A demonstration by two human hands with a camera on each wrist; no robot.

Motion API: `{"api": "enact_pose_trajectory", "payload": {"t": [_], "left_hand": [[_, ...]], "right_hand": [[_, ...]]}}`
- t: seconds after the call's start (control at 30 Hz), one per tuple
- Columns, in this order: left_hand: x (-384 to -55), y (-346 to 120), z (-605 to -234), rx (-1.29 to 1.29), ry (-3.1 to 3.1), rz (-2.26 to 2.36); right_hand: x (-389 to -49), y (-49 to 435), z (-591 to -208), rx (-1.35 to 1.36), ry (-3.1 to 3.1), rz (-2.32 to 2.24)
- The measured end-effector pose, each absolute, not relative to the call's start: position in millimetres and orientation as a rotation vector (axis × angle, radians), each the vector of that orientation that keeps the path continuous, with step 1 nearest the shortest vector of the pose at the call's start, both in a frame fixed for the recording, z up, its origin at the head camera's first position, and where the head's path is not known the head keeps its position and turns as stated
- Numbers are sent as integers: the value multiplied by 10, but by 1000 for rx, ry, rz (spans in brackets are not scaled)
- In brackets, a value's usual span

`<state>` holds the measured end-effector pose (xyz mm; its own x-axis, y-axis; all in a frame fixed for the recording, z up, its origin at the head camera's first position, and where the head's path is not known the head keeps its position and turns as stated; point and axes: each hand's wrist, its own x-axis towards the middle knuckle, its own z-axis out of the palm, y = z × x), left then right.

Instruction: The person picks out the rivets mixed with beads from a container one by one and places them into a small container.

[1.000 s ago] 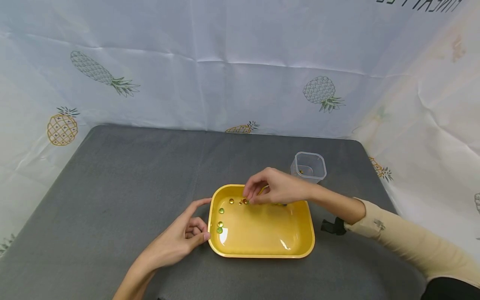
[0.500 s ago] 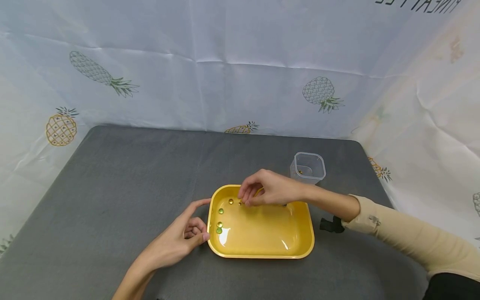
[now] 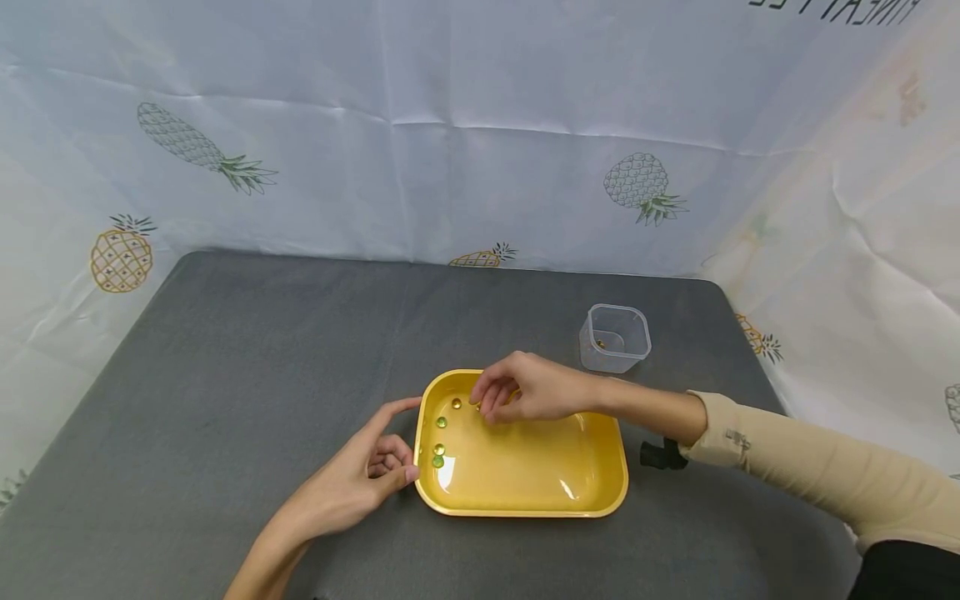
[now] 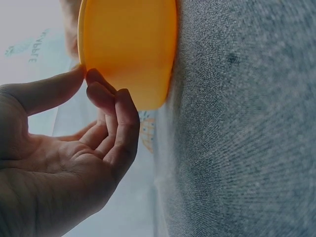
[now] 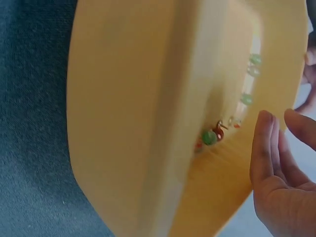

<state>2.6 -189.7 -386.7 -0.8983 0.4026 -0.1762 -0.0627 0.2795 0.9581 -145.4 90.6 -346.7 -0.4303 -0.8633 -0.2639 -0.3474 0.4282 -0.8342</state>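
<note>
My left hand [image 3: 352,483] holds the left end of a yellow plastic tray [image 3: 525,510], thumb tip on the rim and the other fingers curled beside the outer wall [image 4: 131,44]. Over the tray's far side is my right hand [image 3: 536,387], palm down. In the right wrist view, its thumb and fingertips [image 5: 265,118] stand apart with nothing visible between them. Small round glass beads, green [image 3: 442,422] and amber [image 3: 457,403], lie along the tray's left side. More sit below the right hand, including a green bead [image 5: 209,137] touching a red one [image 5: 219,132].
Behind the tray, to the right, stands a clear plastic tub [image 3: 615,337] with a tiny amber bead inside. Grey cloth [image 3: 262,375] covers the table. A white pineapple-print curtain [image 3: 420,167] closes off the back and sides.
My right hand has shifted slightly left and toward me, covering beads that showed near its fingertips. An amber bead near it has moved a little left. My left hand stays at the tray.
</note>
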Motion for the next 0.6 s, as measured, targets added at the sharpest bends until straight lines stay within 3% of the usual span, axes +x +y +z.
{"api": "enact_pose_trajectory", "payload": {"t": [0.6], "left_hand": [[23,-1898,-3871,296,2164,1648]], "right_hand": [[-1379,888,-3703,-897,1960,-933]]}}
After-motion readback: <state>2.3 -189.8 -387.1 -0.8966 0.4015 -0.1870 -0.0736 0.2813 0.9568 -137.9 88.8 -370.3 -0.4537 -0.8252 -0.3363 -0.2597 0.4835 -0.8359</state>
